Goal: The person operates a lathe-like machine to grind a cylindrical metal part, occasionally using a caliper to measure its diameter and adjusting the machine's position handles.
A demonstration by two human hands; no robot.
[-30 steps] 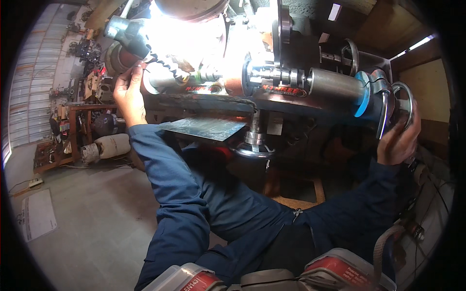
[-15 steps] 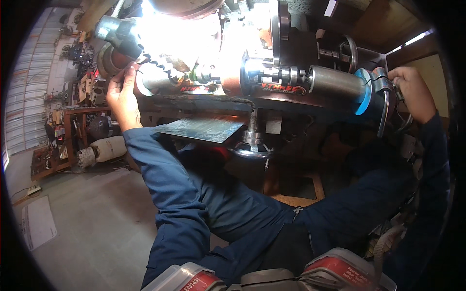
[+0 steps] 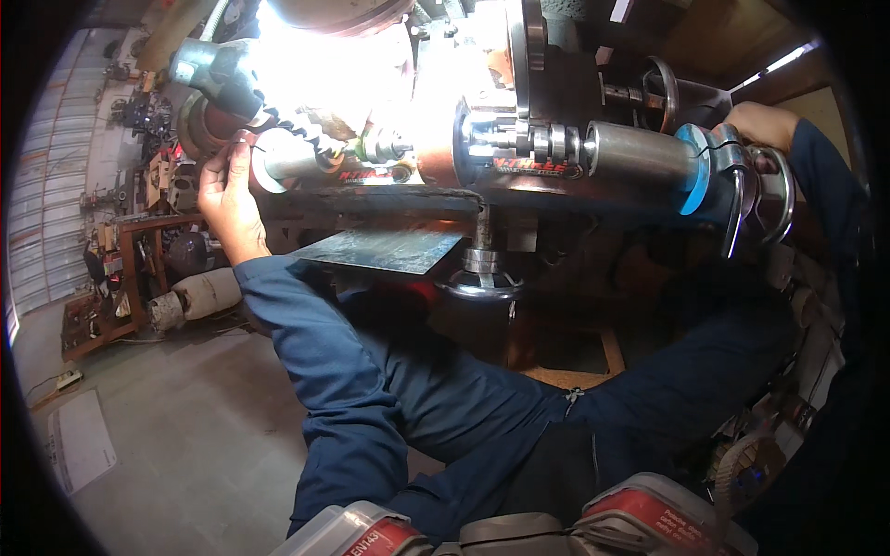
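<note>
My left hand (image 3: pixel 230 206) is closed at the rim of a round metal collar (image 3: pixel 271 165) at the machine's left end, thumb up and fingers curled at its edge. A camshaft (image 3: pixel 547 144) with several shiny lobes lies across the machine, running toward a grey metal cylinder (image 3: pixel 640 157) on the right. Past that cylinder is a blue ring (image 3: pixel 693 171), then a split clamp (image 3: pixel 727 148) with a lever (image 3: pixel 735 218) pointing down. My right hand (image 3: pixel 762 125) reaches behind the clamp, above a chrome handwheel (image 3: pixel 786 199); its fingers are hidden.
A glaring light washes out the machine's upper middle. Below the bed are a flat metal sheet (image 3: pixel 385 248) and another handwheel (image 3: pixel 480 283). A second wheel (image 3: pixel 663 97) stands behind at right. To the left are a rusty frame (image 3: pixel 130 269) and a pale cylinder (image 3: pixel 206 293) on the floor.
My right hand has moved up and farther behind the clamp, uncovering the handwheel at the right end. My left hand stays at the collar; the view has shifted slightly.
</note>
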